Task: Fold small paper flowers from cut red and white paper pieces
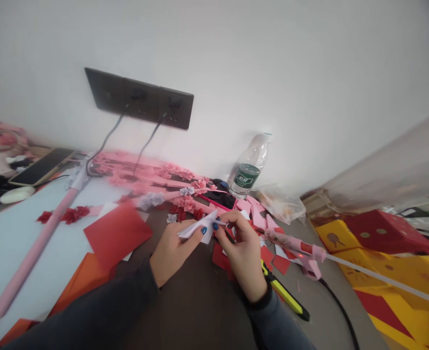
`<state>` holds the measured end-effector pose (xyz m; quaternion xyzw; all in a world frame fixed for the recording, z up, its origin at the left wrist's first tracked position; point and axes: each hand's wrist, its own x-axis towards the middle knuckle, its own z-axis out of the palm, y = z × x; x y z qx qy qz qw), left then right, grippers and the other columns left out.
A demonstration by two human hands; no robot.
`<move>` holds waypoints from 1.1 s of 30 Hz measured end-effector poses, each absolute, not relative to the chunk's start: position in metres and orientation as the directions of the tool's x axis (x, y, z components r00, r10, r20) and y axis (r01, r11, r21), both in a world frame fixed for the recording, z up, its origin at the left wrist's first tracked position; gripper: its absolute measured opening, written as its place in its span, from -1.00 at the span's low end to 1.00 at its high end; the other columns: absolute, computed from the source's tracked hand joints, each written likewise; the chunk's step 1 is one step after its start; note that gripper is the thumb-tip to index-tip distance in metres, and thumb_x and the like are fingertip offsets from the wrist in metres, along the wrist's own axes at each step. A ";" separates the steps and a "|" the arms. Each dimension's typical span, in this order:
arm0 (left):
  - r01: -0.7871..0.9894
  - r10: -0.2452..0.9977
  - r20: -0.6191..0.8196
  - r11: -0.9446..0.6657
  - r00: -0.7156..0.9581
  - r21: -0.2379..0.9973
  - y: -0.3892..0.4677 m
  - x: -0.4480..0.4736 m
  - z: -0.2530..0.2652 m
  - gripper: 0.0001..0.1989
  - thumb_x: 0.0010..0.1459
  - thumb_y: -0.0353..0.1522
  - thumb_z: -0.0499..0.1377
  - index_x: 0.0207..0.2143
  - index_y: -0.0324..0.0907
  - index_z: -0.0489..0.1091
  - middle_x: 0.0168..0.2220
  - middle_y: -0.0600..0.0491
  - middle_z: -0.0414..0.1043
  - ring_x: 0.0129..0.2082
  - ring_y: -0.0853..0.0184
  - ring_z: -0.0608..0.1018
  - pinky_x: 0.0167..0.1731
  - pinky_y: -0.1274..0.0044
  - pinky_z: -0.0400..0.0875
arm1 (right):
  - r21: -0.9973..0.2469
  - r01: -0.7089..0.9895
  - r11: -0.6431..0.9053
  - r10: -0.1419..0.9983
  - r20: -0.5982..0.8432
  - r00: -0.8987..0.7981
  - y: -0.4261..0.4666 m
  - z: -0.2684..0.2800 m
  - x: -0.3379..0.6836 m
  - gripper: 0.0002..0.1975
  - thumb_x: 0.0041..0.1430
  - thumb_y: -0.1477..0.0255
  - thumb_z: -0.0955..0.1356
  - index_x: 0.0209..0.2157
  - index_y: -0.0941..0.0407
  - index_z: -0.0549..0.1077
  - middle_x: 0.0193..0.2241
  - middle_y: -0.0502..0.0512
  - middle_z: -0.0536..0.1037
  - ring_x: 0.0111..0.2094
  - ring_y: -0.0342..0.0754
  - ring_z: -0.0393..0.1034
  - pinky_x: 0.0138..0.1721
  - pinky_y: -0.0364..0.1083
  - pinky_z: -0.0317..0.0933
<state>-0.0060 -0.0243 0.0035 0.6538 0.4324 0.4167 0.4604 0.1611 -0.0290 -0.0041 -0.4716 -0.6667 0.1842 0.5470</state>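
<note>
My left hand and my right hand meet over the brown table, both pinching one small folded piece of white paper. The left fingers grip its lower left part, the right fingertips its right edge. Red paper scraps lie under the hands. A pink glue gun lies just right of my right hand, and a yellow and black utility knife lies by my right wrist.
A red paper sheet and orange sheets lie to the left, beside a long pink tube. Small pink and red paper roses line the wall, with a clear water bottle, a wall socket panel and yellow and red boxes.
</note>
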 end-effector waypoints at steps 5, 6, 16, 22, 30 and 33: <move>0.104 0.963 0.088 -0.118 0.253 0.988 -0.022 -0.005 0.002 -0.68 0.22 -0.24 0.10 -0.48 -0.26 0.46 -0.55 0.08 0.40 -0.52 0.37 0.36 -0.49 0.57 0.23 | -0.408 0.615 0.674 0.630 0.753 -0.191 -0.034 0.001 0.169 -0.79 0.23 0.67 0.34 -0.22 0.06 0.47 -0.24 0.11 0.53 -0.22 -0.01 0.41 -0.21 -0.02 0.27; 0.072 0.967 0.082 -0.103 0.243 0.992 -0.021 -0.005 0.002 -0.69 0.21 -0.24 0.11 -0.47 -0.26 0.48 -0.54 0.06 0.43 -0.50 0.36 0.40 -0.47 0.57 0.27 | -0.340 0.625 0.703 0.591 0.768 -0.247 -0.035 0.001 0.171 -0.78 0.24 0.66 0.35 -0.19 0.06 0.48 -0.20 0.14 0.56 -0.19 0.01 0.42 -0.20 0.01 0.26; -0.128 0.990 0.026 -0.008 0.140 0.992 -0.021 -0.002 -0.011 -0.70 0.16 -0.20 0.21 -0.46 -0.23 0.57 -0.47 0.02 0.55 -0.41 0.29 0.53 -0.39 0.53 0.44 | -0.244 0.522 0.817 0.503 0.743 -0.440 -0.032 0.006 0.178 -0.78 0.32 0.61 0.31 -0.08 0.10 0.50 -0.12 0.22 0.64 -0.07 0.08 0.49 -0.10 0.08 0.34; -0.203 0.987 -0.002 0.035 0.159 0.978 -0.021 -0.002 -0.015 -0.67 0.18 -0.16 0.22 -0.40 -0.24 0.59 -0.41 0.00 0.59 -0.38 0.29 0.57 -0.33 0.51 0.48 | -0.260 0.504 0.824 0.512 0.723 -0.464 -0.032 0.013 0.179 -0.77 0.29 0.61 0.33 -0.10 0.08 0.53 -0.12 0.21 0.65 -0.06 0.08 0.51 -0.10 0.09 0.40; -0.299 0.979 -0.029 0.089 0.200 0.950 -0.017 -0.001 -0.014 -0.61 0.11 -0.09 0.28 -0.36 -0.28 0.58 -0.45 -0.02 0.57 -0.45 0.30 0.55 -0.40 0.48 0.53 | -0.239 0.488 0.839 0.481 0.744 -0.463 -0.029 0.013 0.178 -0.78 0.23 0.66 0.33 -0.18 0.13 0.54 -0.12 0.26 0.65 -0.03 0.09 0.48 -0.08 0.08 0.42; -0.267 0.979 -0.014 0.069 0.206 0.961 -0.017 -0.003 -0.012 -0.64 0.09 -0.12 0.30 -0.37 -0.29 0.59 -0.46 -0.02 0.56 -0.47 0.32 0.54 -0.42 0.51 0.51 | -0.250 0.478 0.842 0.482 0.747 -0.457 -0.028 0.014 0.177 -0.78 0.21 0.69 0.33 -0.22 0.14 0.53 -0.14 0.27 0.65 -0.05 0.09 0.49 -0.09 0.08 0.41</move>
